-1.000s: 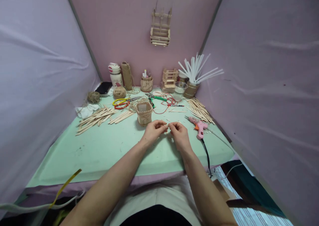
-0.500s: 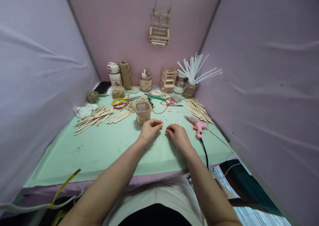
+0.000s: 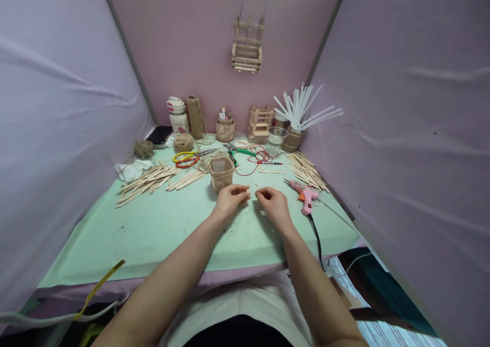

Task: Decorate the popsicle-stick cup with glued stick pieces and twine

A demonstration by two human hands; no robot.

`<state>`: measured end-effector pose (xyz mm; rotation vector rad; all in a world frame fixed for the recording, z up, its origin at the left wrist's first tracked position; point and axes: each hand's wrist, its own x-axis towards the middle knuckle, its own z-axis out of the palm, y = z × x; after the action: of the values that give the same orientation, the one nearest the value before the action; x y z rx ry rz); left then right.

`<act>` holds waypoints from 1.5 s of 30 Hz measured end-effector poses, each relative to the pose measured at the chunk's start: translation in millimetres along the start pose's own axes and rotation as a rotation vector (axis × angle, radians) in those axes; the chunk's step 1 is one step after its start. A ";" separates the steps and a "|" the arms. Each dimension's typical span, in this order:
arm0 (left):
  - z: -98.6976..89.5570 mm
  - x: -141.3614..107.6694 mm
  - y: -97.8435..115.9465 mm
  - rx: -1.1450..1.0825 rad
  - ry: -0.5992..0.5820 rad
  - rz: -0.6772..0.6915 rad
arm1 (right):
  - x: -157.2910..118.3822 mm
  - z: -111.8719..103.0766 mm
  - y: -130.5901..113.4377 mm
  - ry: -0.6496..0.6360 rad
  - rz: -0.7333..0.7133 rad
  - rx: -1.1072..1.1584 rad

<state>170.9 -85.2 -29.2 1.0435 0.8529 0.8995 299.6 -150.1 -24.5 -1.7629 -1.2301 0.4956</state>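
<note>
I am holding the left hand (image 3: 228, 200) and the right hand (image 3: 274, 205) over the middle of the desk (image 3: 153, 242), and a narrow gap is separating their fingertips. On each hand I am bending the thumb and forefinger toward one another, the tips drawing close; from this far off I am not managing to tell whether either set of fingers is clamping on anything, since whatever may be sitting there is too small to make out.

The small basket (image 3: 221, 176) is standing upright just beyond the left hand, its mouth facing up; I am not able to see whether the two are touching. To the right of the right hand, the pink glue gun (image 3: 308, 196) is lying on its side, well apart from the fingers, and its black cord (image 3: 316, 233) is running over the near edge.

Farther back I am seeing loose wooden sticks (image 3: 147, 182) lying heaped on the left, with the scissors (image 3: 186, 164) resting behind them, while the clear cup (image 3: 276, 144) is standing toward the back right.
</note>
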 end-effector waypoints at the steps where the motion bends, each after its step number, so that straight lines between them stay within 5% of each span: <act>1: 0.0 -0.2 0.0 -0.004 -0.003 -0.007 | 1.2 0.3 1.9 0.010 0.051 0.177; 4: 0.6 -1.0 0.8 -0.017 -0.003 -0.027 | 3.3 3.1 4.7 -0.011 0.173 0.511; 7: 1.6 -1.8 1.7 -0.017 -0.001 -0.023 | 3.7 5.7 3.0 -0.013 0.216 0.604; 45: 3.2 -1.9 0.0 0.039 -0.023 0.046 | 3.1 11.3 4.3 -0.003 0.255 0.800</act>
<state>173.0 -88.0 -28.0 1.1092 0.8324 0.9113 294.8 -142.7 -33.5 -1.2146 -0.6533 0.9790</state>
